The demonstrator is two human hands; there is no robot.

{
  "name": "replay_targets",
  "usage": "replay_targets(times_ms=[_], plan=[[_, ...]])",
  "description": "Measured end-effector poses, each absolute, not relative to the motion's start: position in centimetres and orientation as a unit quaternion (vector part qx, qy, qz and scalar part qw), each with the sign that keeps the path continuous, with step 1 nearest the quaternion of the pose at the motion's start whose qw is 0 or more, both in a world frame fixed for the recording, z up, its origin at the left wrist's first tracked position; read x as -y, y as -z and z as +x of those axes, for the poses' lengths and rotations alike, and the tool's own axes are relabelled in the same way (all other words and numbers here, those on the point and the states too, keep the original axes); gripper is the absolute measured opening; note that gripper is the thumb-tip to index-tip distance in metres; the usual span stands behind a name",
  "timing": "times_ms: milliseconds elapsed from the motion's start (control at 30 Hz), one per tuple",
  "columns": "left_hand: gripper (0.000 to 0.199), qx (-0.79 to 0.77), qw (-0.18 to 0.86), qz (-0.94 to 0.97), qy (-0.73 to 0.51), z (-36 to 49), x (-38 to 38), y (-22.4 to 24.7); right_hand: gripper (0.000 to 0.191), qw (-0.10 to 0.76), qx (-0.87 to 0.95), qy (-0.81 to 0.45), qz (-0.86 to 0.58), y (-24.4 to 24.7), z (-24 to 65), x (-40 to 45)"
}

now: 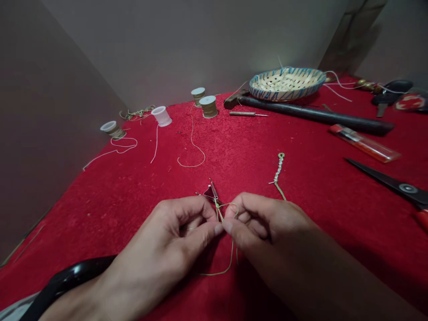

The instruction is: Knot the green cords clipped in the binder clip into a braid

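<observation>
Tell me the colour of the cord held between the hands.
The cord is light green, best seen in the head view.

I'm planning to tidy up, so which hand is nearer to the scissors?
Right. The right hand is to the left of the scissors, apart from them; the left hand is farther left, beyond the right hand.

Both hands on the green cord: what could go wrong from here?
- The green cord has an open loop by the right hand; it might tighten crooked.
- Its loose tail curls below both hands and could snag.
- The cord meets the clip; a hard pull might work it free.
</observation>
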State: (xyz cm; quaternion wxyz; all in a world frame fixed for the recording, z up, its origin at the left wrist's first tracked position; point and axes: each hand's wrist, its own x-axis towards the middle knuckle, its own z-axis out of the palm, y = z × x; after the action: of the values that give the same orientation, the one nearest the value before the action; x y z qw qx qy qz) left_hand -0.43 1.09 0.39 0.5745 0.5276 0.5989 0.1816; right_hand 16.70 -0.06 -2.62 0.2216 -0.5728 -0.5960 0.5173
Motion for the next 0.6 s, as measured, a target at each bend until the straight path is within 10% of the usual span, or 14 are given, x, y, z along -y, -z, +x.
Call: replay_targets(times_ms=[600], plan=[[0.025, -0.614, 0.644, 0.392, -0.234, -0.62, -0.8, 0.43, 0.019, 0.228, 0.601, -0.485, -0.593, 3.05, 16.63, 0.09]])
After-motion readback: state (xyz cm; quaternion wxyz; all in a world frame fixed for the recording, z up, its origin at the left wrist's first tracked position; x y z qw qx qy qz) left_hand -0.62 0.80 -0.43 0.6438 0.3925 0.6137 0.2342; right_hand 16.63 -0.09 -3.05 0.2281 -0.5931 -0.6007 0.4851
